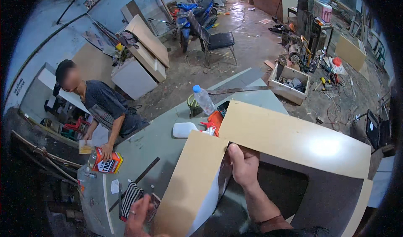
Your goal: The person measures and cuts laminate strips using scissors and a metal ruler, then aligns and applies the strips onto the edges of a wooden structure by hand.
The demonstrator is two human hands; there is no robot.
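Tan-faced boards (294,130) meet in an L shape on the table. Inside their corner, my right hand (243,163) is closed with its thumb up, gripping the inner edge of the tan board (191,174), where a dark sheet and a pale strip (210,197) show. Its fingertips are hidden behind the edge. My left hand (139,214), with a ring on one finger, is raised left of that board, fingers apart and seemingly holding nothing. A black-and-white striped cloth (132,195) lies beside it, partly covered. Near that is a dark flat strip (147,170).
Across the green table (163,138) stand a blue-capped bottle (204,99), a white bottle (184,130), and a green-rimmed roll (193,104). At left, another person (103,100) holds an orange-red can (107,160). A wooden tool box (289,86) and chair (218,41) stand beyond.
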